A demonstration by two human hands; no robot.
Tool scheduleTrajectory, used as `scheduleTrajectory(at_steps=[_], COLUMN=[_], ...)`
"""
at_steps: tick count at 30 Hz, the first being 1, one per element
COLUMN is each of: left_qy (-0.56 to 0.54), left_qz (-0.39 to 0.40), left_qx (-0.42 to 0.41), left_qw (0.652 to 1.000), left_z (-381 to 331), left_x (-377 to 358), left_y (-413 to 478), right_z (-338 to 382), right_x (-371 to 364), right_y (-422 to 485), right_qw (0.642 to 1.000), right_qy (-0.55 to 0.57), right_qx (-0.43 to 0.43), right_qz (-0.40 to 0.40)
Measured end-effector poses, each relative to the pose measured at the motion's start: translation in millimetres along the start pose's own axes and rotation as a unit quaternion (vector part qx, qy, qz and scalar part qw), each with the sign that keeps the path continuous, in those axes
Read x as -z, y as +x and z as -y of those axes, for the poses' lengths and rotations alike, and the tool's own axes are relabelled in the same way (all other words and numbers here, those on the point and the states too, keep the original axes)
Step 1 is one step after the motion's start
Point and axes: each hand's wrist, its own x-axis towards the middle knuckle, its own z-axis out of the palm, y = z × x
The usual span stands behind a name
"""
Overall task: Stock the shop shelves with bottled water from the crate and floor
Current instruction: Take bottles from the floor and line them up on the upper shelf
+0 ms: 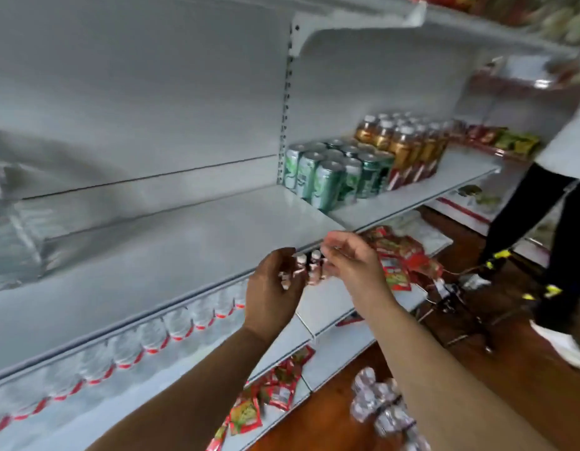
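Nearest the camera, at the lower right of the frame, a floor pack of bottled water (pixel 379 405) is lying on the wooden floor, probably waiting its turn to be shelved. Just left of it, red sachets (pixel 266 398) are spilling along the lowest shelf.

In the centre, both forearms are reaching up towards the shelf edge. The left hand (pixel 275 281) is curling its fingers towards the white caps of a few small bottles (pixel 310 268) standing between the two hands; blur is hiding whether it is pinching one, so I cannot tell. The right hand (pixel 350 262) is hanging loosely curled just beside those caps and seems to be holding nothing.

Running from the lower left up to the hands, a row of water bottles (pixel 158 333) is standing label-out under the lip of the middle shelf (pixel 184 242), which suggests that tier is nearly filled. The middle shelf is lying mostly bare, likely the next place to fill; at the left edge a blurred clear water pack (pixel 9 222) is sitting on it.

Farther right, green cans (pixel 327 177) and amber bottles (pixel 405 144) are standing in tight blocks, and another person (pixel 542 222) is standing at the far right.
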Motion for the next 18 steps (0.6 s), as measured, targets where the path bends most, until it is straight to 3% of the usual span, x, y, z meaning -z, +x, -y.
scheduleTrajectory(at_steps=[5,9,16,18], left_qy=[-0.068,-0.051,-0.013,0.044], left_qz=[0.139,0.254,0.427,0.495], left_qx=[0.033,0.040,0.054,0.056], left_qw=[0.987,0.965,0.902,0.866], left_z=[-48.7,-59.7,-15.3,9.2], left_x=[-129.1,-205.5,-335.8,-369.4], left_y=[-58.2,-97.4,-130.8,-134.7], right_z=[-25.1,-69.0,-173.2,-213.2], right_x=[150.6,238.2,334.7,351.9], right_y=[-64.3,-106.2,-134.1,-136.3], right_qw=[0.987,0.961,0.894,0.874], right_qy=[-0.010,-0.027,-0.072,-0.074], right_qx=[-0.053,-0.121,-0.267,-0.321], right_qz=[-0.152,-0.249,-0.353,-0.358])
